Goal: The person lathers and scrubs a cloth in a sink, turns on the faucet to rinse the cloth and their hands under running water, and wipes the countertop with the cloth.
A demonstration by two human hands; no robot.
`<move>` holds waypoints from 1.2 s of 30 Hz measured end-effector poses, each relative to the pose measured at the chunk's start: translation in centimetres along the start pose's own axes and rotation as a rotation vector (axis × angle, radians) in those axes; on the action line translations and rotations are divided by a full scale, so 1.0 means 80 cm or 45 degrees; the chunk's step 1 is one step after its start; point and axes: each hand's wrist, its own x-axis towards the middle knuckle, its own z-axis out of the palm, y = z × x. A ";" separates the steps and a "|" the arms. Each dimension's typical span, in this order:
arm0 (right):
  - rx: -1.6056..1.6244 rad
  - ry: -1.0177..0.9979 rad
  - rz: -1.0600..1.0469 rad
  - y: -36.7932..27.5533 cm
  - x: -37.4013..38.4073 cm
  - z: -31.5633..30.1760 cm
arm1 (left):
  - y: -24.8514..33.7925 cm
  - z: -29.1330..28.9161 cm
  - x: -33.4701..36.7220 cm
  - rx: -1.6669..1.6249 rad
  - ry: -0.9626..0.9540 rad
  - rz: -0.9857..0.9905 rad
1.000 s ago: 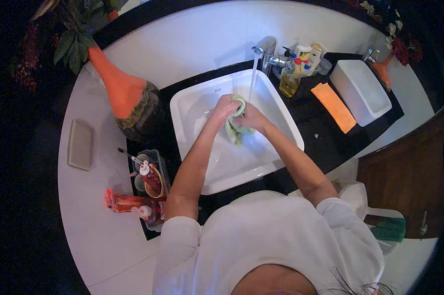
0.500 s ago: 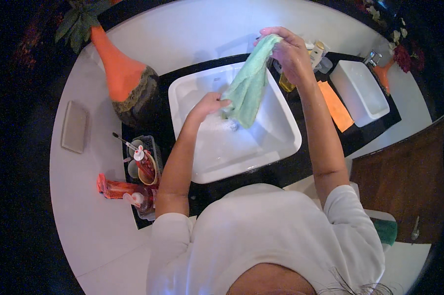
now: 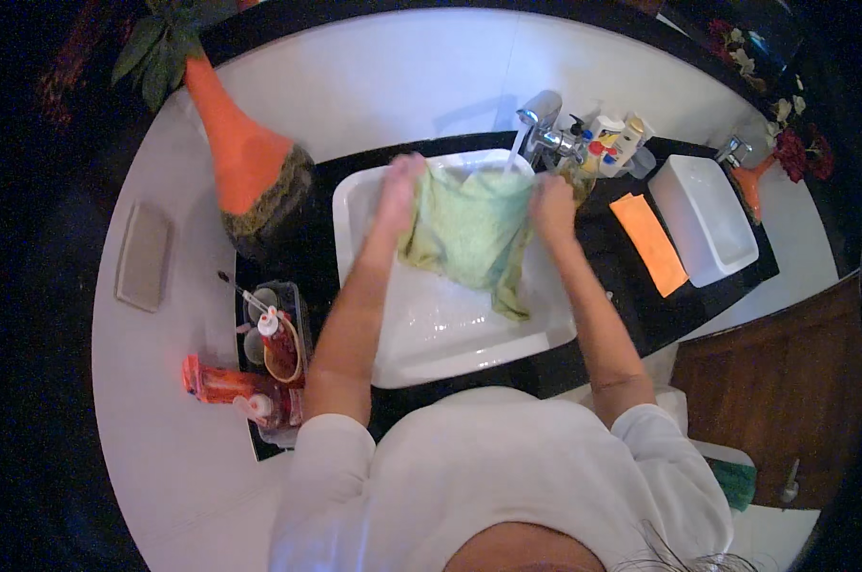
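Note:
A wet light-green cloth (image 3: 474,229) hangs spread out over the white washbasin (image 3: 431,357). My left hand (image 3: 400,191), smeared by motion, grips its upper left corner. At the upper right corner my right hand (image 3: 553,205) has its fingers closed on the cloth. The lower edge droops into the basin, with one corner trailing lower on the right. Behind the cloth, a chrome faucet (image 3: 543,112) runs a stream of water down at the cloth's far edge.
An orange folded cloth (image 3: 650,246) lies on the black counter (image 3: 612,319) beside a small white basin (image 3: 708,229). Bottles (image 3: 622,138) stand behind the faucet. To the left are an orange-necked vase (image 3: 245,157) and a basket (image 3: 293,296) with toiletries and a toothbrush.
The cloth has gone from bunched and slanting to spread wide between my hands. My right hand has come down from above the basin's far edge; my left has moved up. The faucet now shows.

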 end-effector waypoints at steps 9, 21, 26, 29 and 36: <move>-0.201 -0.107 -0.510 -0.018 -0.084 0.169 | -0.159 0.055 -0.038 1.864 -0.069 0.481; -0.305 -0.154 -0.651 -0.020 -0.041 0.160 | -0.151 0.049 0.000 1.897 -0.194 0.536; -0.216 -0.059 -0.589 -0.004 -0.068 0.163 | -0.156 0.057 -0.020 1.903 -0.273 0.473; -0.204 -0.361 -0.469 -0.007 -0.081 0.137 | -0.161 0.051 -0.027 1.806 -0.522 0.202; 0.314 -0.122 -0.206 0.031 -0.067 0.085 | -0.071 0.083 -0.037 0.566 -0.694 -0.046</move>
